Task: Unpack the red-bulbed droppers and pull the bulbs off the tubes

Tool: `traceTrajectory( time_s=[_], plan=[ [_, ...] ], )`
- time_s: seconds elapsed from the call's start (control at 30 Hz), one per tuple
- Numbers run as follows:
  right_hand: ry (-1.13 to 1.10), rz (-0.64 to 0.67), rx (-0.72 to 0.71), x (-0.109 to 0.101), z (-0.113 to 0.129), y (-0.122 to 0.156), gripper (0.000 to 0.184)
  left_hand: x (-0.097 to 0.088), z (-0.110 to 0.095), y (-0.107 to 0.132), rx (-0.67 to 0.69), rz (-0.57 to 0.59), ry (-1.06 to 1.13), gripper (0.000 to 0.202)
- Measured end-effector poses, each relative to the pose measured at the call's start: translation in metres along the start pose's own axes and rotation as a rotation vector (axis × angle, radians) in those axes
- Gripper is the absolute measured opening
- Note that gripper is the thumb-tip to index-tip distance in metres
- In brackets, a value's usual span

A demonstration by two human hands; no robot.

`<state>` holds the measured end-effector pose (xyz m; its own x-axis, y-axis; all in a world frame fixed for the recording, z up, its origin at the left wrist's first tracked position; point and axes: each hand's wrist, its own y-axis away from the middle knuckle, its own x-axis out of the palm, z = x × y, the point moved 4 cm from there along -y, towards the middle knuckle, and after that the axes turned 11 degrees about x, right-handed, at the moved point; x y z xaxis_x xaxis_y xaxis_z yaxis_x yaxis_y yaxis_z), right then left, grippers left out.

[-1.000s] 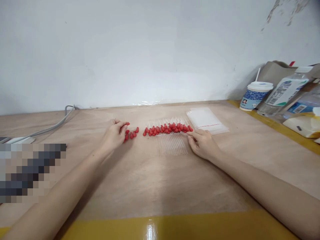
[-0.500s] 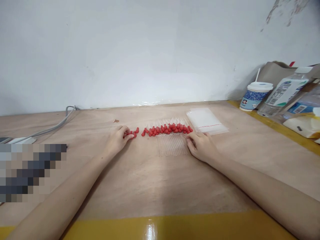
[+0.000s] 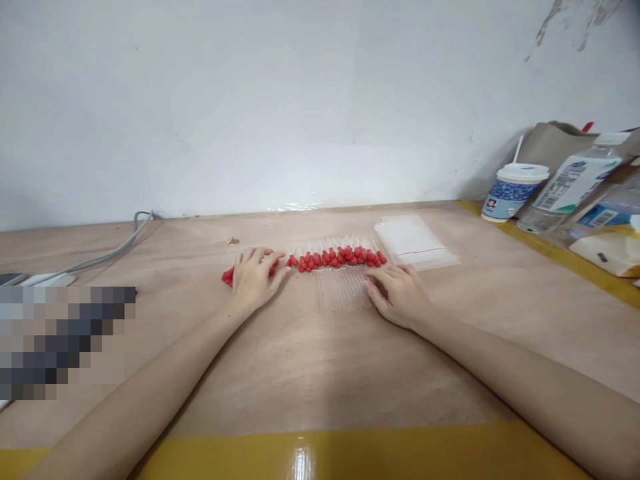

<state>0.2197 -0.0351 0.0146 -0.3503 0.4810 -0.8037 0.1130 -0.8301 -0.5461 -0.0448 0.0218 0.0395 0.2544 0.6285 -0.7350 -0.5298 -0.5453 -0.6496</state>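
Red bulb-shaped pieces (image 3: 345,257) lie in a crowded row across the middle of a brown counter (image 3: 300,373), which runs back to a pale wall (image 3: 300,100). A yellow band (image 3: 400,453) follows the counter's front edge, and more yellow marks its right side. The left hand (image 3: 256,277), palm down, arches over several of the red pieces, its thumb and forefinger spread apart near the row's left end. The right hand (image 3: 397,293), well apart from the other, sits by the row's right end with fingers curled and thumb close to them; whether a tube sits in that grip I cannot tell from this view. Toward the back right corner are a grey-brown bag (image 3: 540,143), a clear bottle (image 3: 575,180) with a white cap, and a blue patterned cup (image 3: 515,193) with a white lid and straw. A grey cable (image 3: 100,259) runs from the back edge toward the left edge. Between the right hand and the back edge lies a stack of flat clear bags (image 3: 413,240), a thin red line across it. Slim clear tubes (image 3: 345,290) lie side by side under the row, pointing toward the front and back edges. Smallest, a brown scrap (image 3: 233,241) lies beyond the left hand, nearer the back edge
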Motion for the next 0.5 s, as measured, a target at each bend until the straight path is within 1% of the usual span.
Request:
traceTrajectory(
  time_s=[0.13,0.23,0.37,0.5],
  plan=[
    [-0.013,0.008,0.017,0.001,-0.002,-0.001,0.025,0.010,-0.016,-0.005,0.075,0.087,-0.030,0.032],
    [-0.016,0.011,0.026,0.003,-0.003,-0.001,0.026,0.015,-0.018,-0.007,0.092,0.111,-0.054,0.029],
    [-0.018,0.029,0.035,0.002,-0.003,-0.001,0.026,0.020,-0.016,-0.008,0.107,0.105,-0.038,0.026],
    [-0.019,0.035,0.041,0.001,-0.002,-0.002,0.027,0.022,-0.012,-0.007,0.074,0.042,0.036,0.024]
  ],
)
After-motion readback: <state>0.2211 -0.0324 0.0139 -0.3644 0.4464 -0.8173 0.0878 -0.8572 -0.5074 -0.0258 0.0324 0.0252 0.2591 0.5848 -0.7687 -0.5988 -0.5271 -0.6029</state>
